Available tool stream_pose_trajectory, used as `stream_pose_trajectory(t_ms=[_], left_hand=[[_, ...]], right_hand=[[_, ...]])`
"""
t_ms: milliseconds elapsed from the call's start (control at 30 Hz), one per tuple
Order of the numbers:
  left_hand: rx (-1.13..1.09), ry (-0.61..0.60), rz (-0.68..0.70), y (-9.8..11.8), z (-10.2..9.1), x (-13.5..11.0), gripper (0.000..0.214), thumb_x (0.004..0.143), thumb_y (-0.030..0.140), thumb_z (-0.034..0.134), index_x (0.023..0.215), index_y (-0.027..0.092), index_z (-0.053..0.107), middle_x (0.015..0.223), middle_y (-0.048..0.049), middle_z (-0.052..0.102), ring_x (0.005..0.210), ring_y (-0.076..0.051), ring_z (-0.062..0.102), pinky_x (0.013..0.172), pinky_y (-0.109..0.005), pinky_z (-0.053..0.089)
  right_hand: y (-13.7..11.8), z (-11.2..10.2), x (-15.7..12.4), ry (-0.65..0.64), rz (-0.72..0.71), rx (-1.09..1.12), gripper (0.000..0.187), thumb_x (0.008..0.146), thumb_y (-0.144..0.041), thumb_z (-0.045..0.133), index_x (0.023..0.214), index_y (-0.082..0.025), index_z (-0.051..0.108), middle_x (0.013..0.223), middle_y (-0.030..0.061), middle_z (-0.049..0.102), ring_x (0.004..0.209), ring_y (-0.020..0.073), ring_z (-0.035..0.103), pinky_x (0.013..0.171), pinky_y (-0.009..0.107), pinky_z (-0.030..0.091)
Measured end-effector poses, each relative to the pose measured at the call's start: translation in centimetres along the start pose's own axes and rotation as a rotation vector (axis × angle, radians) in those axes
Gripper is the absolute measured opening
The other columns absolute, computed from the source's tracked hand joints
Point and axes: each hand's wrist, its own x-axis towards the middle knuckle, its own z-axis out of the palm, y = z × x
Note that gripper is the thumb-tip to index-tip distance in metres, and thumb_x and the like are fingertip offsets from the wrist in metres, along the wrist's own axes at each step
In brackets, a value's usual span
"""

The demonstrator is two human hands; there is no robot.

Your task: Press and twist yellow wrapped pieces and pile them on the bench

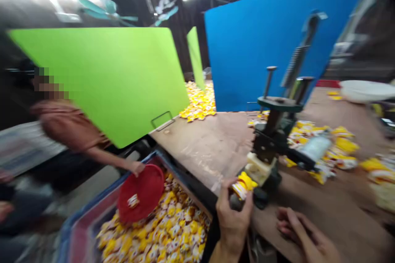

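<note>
My left hand [233, 215] is closed in a pinch on a small yellow and white packet [243, 185], held right at the base of a dark green press machine [277, 131] on the brown table [210, 144]. My right hand [304, 232] lies on the table near the front edge, fingers loosely curled, nothing visible in it. The view is blurred by motion.
A blue crate [92, 222] full of yellow packets stands at lower left; another person's hand [135, 167] holds a red bowl [142, 197] over it. More packets [324, 144] lie behind the machine and at the far pile [199, 102]. Green and blue partition boards stand behind. A white bowl [367, 90] is at far right.
</note>
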Motion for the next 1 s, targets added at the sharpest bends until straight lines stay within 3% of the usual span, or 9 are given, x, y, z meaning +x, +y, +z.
stream_pose_trajectory(t_ms=[100,267,433,500,600,667,767,867,1000], left_hand=[[0.023,-0.024,-0.025,-0.3,1.5,1.4,0.035,0.093,0.035,0.084,0.124,0.024,0.073,0.118,-0.0079,0.08,0.104,-0.024,0.081,0.095,-0.037,0.068],[0.143,-0.075,0.118,0.0,4.1,2.7,0.033,0.097,0.036,0.078,0.128,0.024,0.073,0.122,-0.0101,0.08,0.112,-0.027,0.079,0.1,-0.042,0.065],[0.25,-0.036,0.228,1.3,4.9,4.8,0.038,0.098,0.047,0.074,0.124,0.02,0.073,0.113,-0.0129,0.075,0.106,-0.031,0.073,0.094,-0.046,0.063],[0.289,-0.059,0.201,1.5,5.1,5.5,0.041,0.098,0.05,0.072,0.125,0.02,0.072,0.116,-0.0138,0.073,0.108,-0.033,0.071,0.097,-0.05,0.061],[0.294,-0.072,0.109,1.3,5.7,5.2,0.041,0.095,0.048,0.074,0.124,0.019,0.071,0.124,-0.0163,0.073,0.118,-0.038,0.068,0.106,-0.058,0.056],[0.234,-0.099,0.019,0.7,6.1,4.3,0.042,0.094,0.045,0.075,0.126,0.019,0.07,0.126,-0.0173,0.075,0.121,-0.038,0.07,0.108,-0.058,0.056],[0.094,-0.123,-0.082,-0.4,6.5,3.2,0.052,0.095,0.041,0.075,0.141,0.02,0.063,0.137,-0.0193,0.075,0.13,-0.038,0.072,0.111,-0.055,0.057],[-0.062,-0.105,-0.135,-0.8,6.7,2.9,0.082,0.089,0.04,0.085,0.16,0.022,0.046,0.149,-0.0219,0.07,0.137,-0.036,0.071,0.111,-0.05,0.059],[-0.024,-0.091,-0.14,-0.3,6.7,2.7,0.096,0.078,0.044,0.094,0.157,0.02,0.045,0.145,-0.0229,0.072,0.133,-0.036,0.073,0.108,-0.048,0.059]], right_hand=[[-0.5,0.3,-0.9,0.018,-0.067,-0.022,0.079,0.078,-0.089,0.074,0.114,-0.02,0.086,0.107,0.0103,0.085,0.096,0.027,0.083,0.092,0.028,0.068],[-0.5,1.7,-2.0,0.042,-0.169,0.012,0.073,0.087,-0.086,0.07,0.113,-0.019,0.085,0.091,0.0095,0.081,0.085,0.0238,0.079,0.083,0.029,0.066],[-3.2,3.0,-1.6,-0.018,-0.233,0.108,0.066,0.093,-0.08,0.069,0.106,-0.017,0.082,0.086,0.0084,0.077,0.077,0.0207,0.074,0.076,0.03,0.062],[-4.4,2.4,-0.9,-0.007,-0.215,0.142,0.067,0.091,-0.081,0.072,0.106,-0.016,0.082,0.083,0.0079,0.077,0.073,0.0192,0.071,0.072,0.029,0.06],[-5.2,0.3,-0.3,0.161,-0.206,0.15,0.068,0.085,-0.08,0.078,0.105,-0.016,0.083,0.087,0.0092,0.08,0.075,0.0192,0.071,0.072,0.029,0.059],[-5.2,-1.3,-0.1,0.225,-0.203,0.16,0.067,0.083,-0.079,0.081,0.106,-0.016,0.083,0.097,0.0109,0.083,0.081,0.0209,0.073,0.075,0.029,0.06],[-5.8,-3.3,1.2,0.216,-0.157,0.179,0.068,0.08,-0.078,0.085,0.11,-0.016,0.084,0.108,0.0124,0.084,0.094,0.0247,0.076,0.082,0.031,0.062],[-9.0,-4.8,4.2,0.209,-0.156,0.27,0.07,0.08,-0.079,0.085,0.115,-0.018,0.081,0.117,0.012,0.083,0.11,0.0263,0.076,0.094,0.032,0.061],[-18.2,-5.5,9.1,-0.006,-0.221,0.395,0.077,0.09,-0.089,0.061,0.107,-0.016,0.074,0.105,0.0138,0.079,0.105,0.0295,0.074,0.093,0.042,0.06]])
